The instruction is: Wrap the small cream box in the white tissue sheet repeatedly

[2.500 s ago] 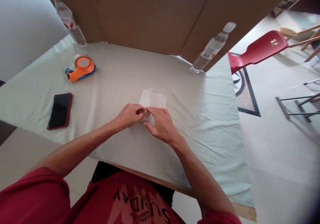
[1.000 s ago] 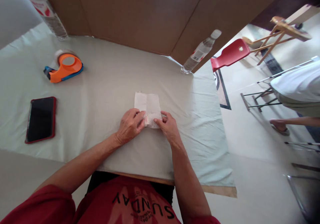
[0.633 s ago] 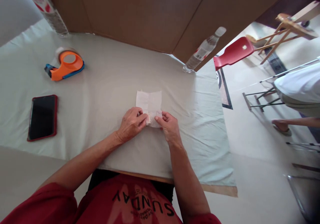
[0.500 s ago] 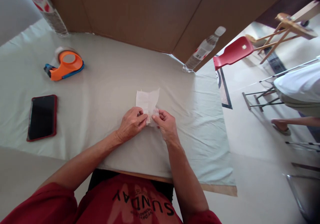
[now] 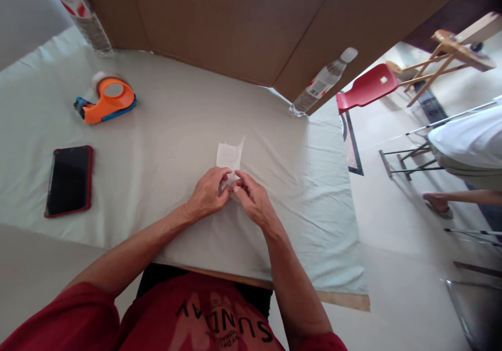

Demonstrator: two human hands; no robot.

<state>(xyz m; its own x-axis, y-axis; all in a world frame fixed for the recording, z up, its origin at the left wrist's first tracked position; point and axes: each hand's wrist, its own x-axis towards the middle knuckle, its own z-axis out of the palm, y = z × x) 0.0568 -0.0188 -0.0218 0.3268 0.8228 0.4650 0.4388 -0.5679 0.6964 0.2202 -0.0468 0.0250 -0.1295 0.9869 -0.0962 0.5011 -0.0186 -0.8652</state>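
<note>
While the left hand (image 5: 209, 190) curls thumb and fingers around the near left side of the white paper (image 5: 228, 156), the right hand (image 5: 253, 199) pinches its near right side. The sheet's far part extends beyond both grips, over the pale cloth (image 5: 176, 126).

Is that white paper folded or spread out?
Partly folded: the white paper turns up along its right edge, its far left part lying flat.
</note>
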